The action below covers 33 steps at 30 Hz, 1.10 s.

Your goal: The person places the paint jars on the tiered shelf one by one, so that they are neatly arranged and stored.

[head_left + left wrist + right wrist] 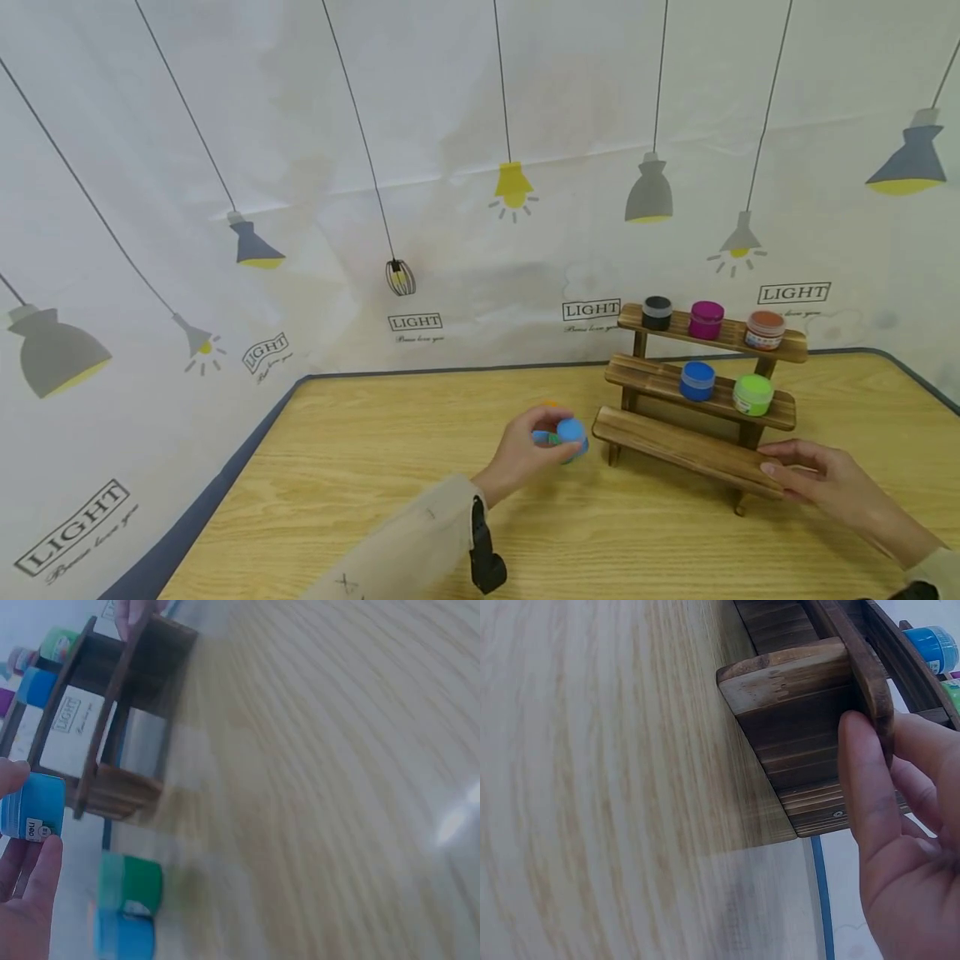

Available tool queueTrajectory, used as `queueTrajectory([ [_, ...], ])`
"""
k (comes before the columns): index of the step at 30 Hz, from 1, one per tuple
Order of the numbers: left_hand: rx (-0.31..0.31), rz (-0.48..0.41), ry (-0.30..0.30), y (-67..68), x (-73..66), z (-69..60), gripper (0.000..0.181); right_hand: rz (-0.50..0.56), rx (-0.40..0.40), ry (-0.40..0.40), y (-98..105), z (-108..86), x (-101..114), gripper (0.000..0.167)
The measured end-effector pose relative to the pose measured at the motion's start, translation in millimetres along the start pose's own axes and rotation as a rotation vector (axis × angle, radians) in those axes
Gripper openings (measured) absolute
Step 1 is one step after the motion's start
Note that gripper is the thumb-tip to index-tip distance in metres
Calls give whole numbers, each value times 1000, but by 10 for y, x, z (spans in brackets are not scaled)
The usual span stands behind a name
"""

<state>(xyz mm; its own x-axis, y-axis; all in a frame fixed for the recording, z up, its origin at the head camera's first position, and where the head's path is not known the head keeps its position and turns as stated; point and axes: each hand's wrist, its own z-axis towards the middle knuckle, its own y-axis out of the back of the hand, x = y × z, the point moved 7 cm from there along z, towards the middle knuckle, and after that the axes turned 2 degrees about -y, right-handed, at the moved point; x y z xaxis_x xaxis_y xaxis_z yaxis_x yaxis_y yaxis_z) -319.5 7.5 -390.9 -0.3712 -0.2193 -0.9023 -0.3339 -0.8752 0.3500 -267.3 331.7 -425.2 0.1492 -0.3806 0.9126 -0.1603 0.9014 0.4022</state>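
Stability likely explains the right hand (828,485) pinching the bottom shelf (684,446) by its right end; the left hand (523,450) pinches a blue jar (45,799).

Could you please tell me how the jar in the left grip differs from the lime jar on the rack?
The held jar is blue; the lime jar is bright green. The held jar is off the table, in the left grip; the lime jar stands on the rack. Both are short, round and labelled.
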Motion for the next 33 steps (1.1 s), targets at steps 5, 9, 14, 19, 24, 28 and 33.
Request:
queueTrajectory([
  [5,27,14,-31,-167,-230,145,35,-1,-1,-4,10,-11,-7,20],
  [9,38,4,-26,-309,-379,259,37,-8,3,7,12,-8,2,21],
  [14,39,-33,-34,-443,-565,412,37,4,5,23,1,7,7,20],
  [19,-15,39,-79,-469,-675,587,35,14,12,32,-6,8,13,20],
  [24,-72,69,-94,-472,-717,756,37,10,9,33,1,8,23,20],
  [28,-85,49,-62,-486,-722,833,39,8,7,17,7,9,15,20],
  [33,-85,66,-49,-513,-715,887,38,24,21,29,4,5,8,20],
])
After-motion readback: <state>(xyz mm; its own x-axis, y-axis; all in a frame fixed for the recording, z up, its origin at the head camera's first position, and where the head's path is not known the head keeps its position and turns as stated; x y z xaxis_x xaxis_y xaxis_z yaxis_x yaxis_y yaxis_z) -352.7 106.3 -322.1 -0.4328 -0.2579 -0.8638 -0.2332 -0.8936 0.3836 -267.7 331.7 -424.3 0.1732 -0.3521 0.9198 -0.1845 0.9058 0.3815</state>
